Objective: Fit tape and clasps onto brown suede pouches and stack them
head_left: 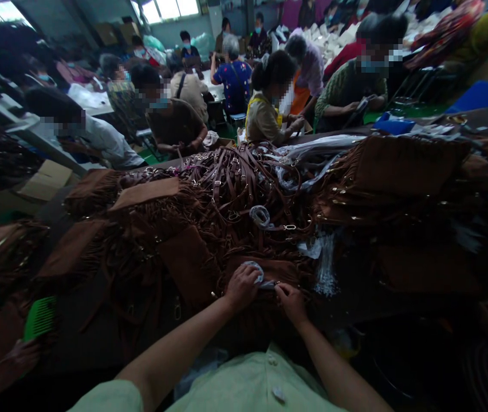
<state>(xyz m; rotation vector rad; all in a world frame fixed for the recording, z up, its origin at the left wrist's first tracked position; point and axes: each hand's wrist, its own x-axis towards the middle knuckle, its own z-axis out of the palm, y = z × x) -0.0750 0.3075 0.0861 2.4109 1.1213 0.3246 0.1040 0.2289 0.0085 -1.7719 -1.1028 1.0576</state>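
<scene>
My left hand (243, 286) is closed round a coil of clear plastic wrap (253, 270) over a brown fringed bag (278, 270). Just to the right, my right hand (291, 302) pinches a small dark or metallic piece at the bag's edge, too small to name. Pale plastic stretches between the two hands. Beyond them, brown straps with metal buckles (239, 177) lie heaped, with another clear plastic coil (260, 217) on top.
Stacked brown fringed bags (411, 163) stand at the right, with more bags (72, 249) at the left. Thin white strips (326, 269) lie right of my hands. A co-worker's hand at the lower left holds a green comb (40, 317). People sit across the table.
</scene>
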